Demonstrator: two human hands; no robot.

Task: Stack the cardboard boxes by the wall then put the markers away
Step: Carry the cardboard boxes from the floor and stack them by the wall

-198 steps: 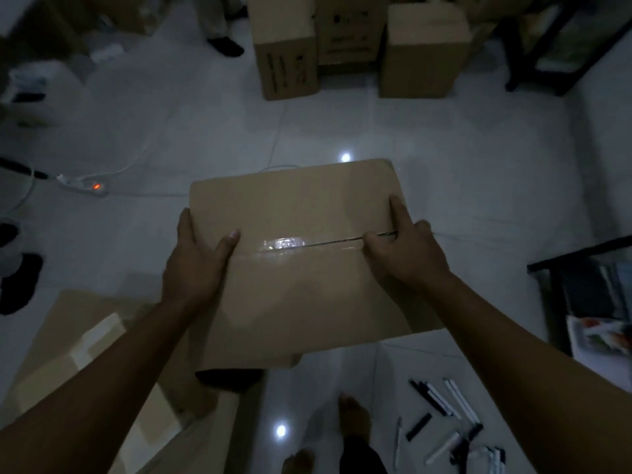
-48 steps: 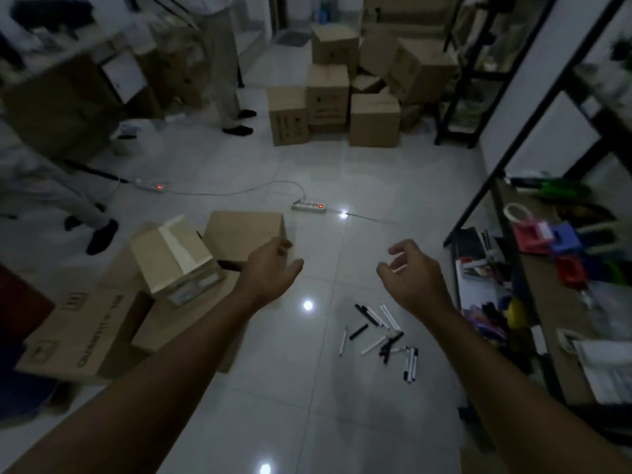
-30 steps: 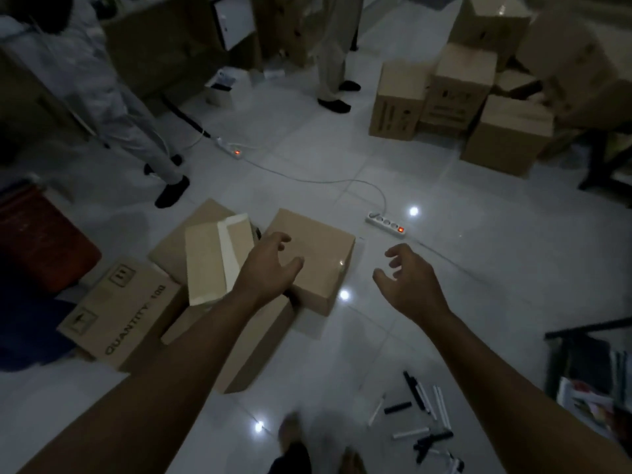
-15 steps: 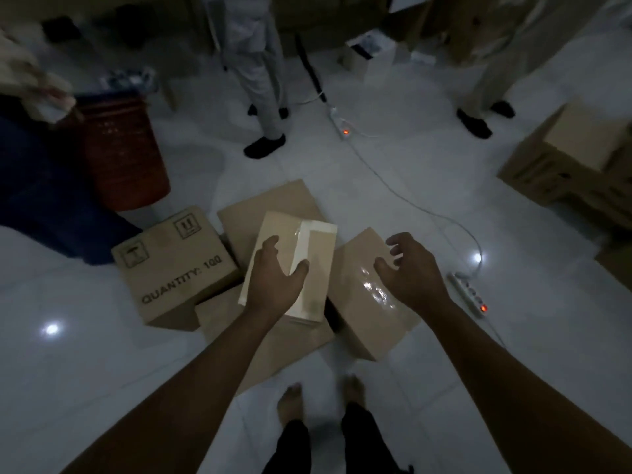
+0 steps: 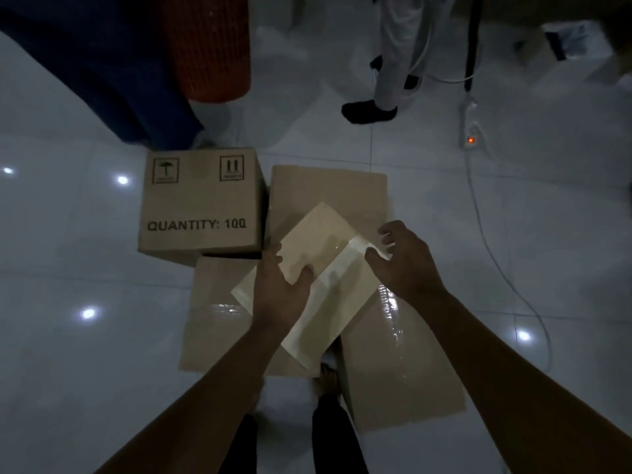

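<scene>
Left hand point(image 5: 282, 295) fingers grip the pale box point(image 5: 328, 268); right hand point(image 5: 407, 265) fingers spread beside it; printed box point(image 5: 200, 203) adjoins.

The standing person point(image 5: 396, 46) at upper centre is cut off above the legs; the pale box point(image 5: 328, 268) hides the boxes' meeting edges.

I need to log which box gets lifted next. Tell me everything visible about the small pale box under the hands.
The small pale box is light cardboard, paler than the brown boxes beneath it, with a whitish tape strip across its top. It lies turned diagonally, resting on those boxes. The left hand grips its near-left edge, thumb on top; the right hand reaches its far-right corner, fingers spread.
</scene>
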